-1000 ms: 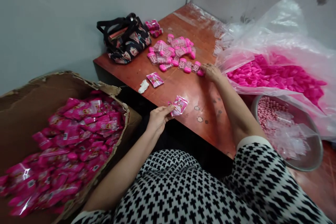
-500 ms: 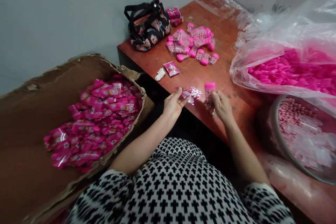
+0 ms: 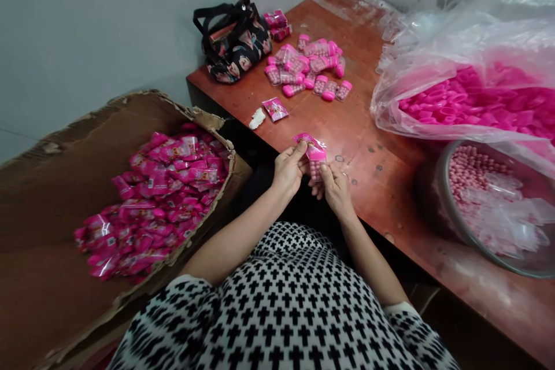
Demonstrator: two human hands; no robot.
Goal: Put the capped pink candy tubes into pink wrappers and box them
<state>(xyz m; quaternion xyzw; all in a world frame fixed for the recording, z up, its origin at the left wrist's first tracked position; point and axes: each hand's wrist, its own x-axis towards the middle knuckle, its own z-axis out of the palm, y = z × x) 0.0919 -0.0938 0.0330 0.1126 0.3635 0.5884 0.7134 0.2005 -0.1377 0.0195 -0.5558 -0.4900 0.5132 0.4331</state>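
Observation:
My left hand [image 3: 288,169] pinches a small pink plastic packet [image 3: 313,145] at the table's near edge. Touching it from the right, my right hand [image 3: 333,185] grips a little pink-capped candy bottle [image 3: 316,166] whose capped end sits at the packet's mouth. Whether the bottle is partly inside the packet I cannot tell. Both hands are closed and meet over the red-brown table [image 3: 373,127]. A cluster of several more capped bottles [image 3: 309,68] lies farther back on the table.
A torn cardboard box [image 3: 87,144] of filled pink packets [image 3: 160,191] stands at the left. One spare packet [image 3: 274,108] and a white scrap [image 3: 257,118] lie on the table. A patterned handbag [image 3: 234,46], a plastic bag of pink caps [image 3: 472,101] and a metal bowl [image 3: 451,217] of pink candies stand around.
My right hand has drawn back from the bottle cluster with one bottle and met my left hand, which has kept hold of the packet. The camera view has shifted left and down.

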